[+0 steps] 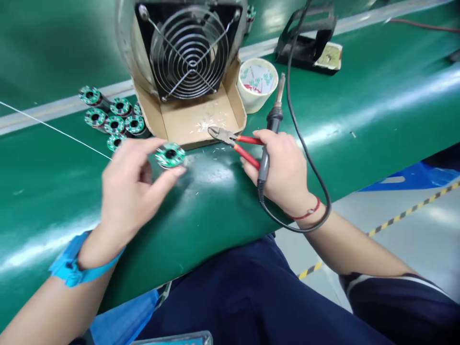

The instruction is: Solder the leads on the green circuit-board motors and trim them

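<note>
My left hand (131,184) pinches a small round part with a green ring-shaped circuit board (170,155) on top, between thumb and fingers. Its board faces up and has a dark hole in the middle. In my right hand (283,167) are red-handled diagonal cutters (230,138), jaws towards the upper left and handles spread. The same hand also holds a soldering iron (273,120), its tip pointing up and away. The iron's black cable loops over my right wrist. The two hands are apart, both above the green bench mat (201,211).
A fan with a wire guard (192,67) stands in a cardboard tray (179,125) with scattered clippings. Several similar round parts (114,124) stand left of it. To its right are a tape roll (256,96) and an iron stand (305,48) with a sponge (328,56).
</note>
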{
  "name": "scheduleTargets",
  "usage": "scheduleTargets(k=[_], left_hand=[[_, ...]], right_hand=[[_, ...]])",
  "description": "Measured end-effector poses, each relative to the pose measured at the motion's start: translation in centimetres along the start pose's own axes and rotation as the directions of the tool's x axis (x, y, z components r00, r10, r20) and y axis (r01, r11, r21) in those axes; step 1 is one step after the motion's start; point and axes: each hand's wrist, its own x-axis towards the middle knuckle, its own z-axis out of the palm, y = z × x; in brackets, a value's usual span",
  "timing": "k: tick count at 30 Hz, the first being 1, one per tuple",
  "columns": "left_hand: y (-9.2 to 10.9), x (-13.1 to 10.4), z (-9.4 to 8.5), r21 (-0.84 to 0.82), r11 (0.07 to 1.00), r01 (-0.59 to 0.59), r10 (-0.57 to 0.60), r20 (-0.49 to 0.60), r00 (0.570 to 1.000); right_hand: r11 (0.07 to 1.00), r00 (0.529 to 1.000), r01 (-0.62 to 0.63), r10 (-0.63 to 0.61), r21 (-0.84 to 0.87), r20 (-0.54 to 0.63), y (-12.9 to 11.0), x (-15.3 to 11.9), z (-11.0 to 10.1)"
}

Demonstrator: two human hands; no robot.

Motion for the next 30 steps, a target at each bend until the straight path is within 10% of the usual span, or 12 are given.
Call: scheduleTargets(k=[4,7,13,17,23,26,30], left_hand=[[-5.1,4.9,-2.0,-0.079,0.964,0.254,-0.265,-0.254,0.93],[-10.1,9.6,-2.6,-0.138,0.84,0.525,-0.539,-0.095,0.837],[-18.0,13.6,-2.8,-0.07,0.773,0.631,-0.627,-0.237,0.742],[-18.5,12.2,-4.1,-0.009,0.758,0.652,-0.64,-0.2,0.742],[-16.7,10.3,-5.1,0.001,0.897,0.443,-0.441,0.086,0.893],[-17.2,10.6,-4.6,-0.031,0.906,0.422,-0.398,0.271,0.876],[-18.1,10.0,-4.7,-0.01,0.905,0.426,-0.409,0.254,0.876]], right_hand=[[0.997,0.999,-0.015,0.012,0.077,0.03,0.2,0.3,0.9],[0.99,0.998,0.067,-0.065,0.126,-0.02,0.5,1.0,0.9],[0.977,0.988,-0.008,0.041,0.212,-0.148,1.6,2.9,1.2],[0.897,0.971,-0.176,0.226,0.405,-0.078,2.7,2.1,2.1],[0.87,0.98,-0.134,0.187,0.474,-0.065,3.2,1.5,2.5],[0.886,0.984,-0.105,0.159,0.451,-0.082,3.4,1.8,2.5],[0.896,0.985,-0.085,0.143,0.435,-0.102,3.7,1.8,2.6]])
